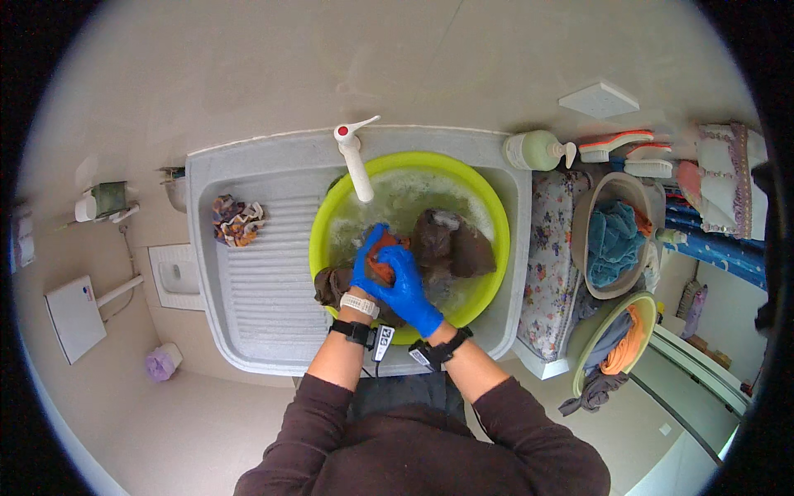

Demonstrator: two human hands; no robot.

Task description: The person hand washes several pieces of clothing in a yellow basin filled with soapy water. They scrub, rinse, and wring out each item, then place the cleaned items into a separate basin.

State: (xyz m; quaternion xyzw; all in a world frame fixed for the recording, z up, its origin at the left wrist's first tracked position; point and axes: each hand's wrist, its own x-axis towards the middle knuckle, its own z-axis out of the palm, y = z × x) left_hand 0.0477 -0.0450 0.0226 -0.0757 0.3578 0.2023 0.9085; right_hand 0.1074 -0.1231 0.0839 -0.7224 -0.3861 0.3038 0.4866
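Observation:
Both my hands are in blue gloves, close together over a lime-green basin [502,217] of sudsy water. An orange-brown cloth [386,253] is bunched between them. My left hand [365,263] is closed around its left side. My right hand [407,291] grips it from the right, fingers bent over it. Just right of them, a dark brown garment [470,250] lies partly above the water. Another brown cloth [330,284] drapes over the basin's left rim, beside my left wrist. What lies under the suds is hidden.
The basin stands in a grey sink [248,341] with a ribbed washboard, where a patterned cloth [237,221] lies. A white faucet [356,169] reaches over the basin. To the right are a pump bottle [533,151], brushes [616,145], and two tubs of clothes, one beige [579,240], one green [643,351].

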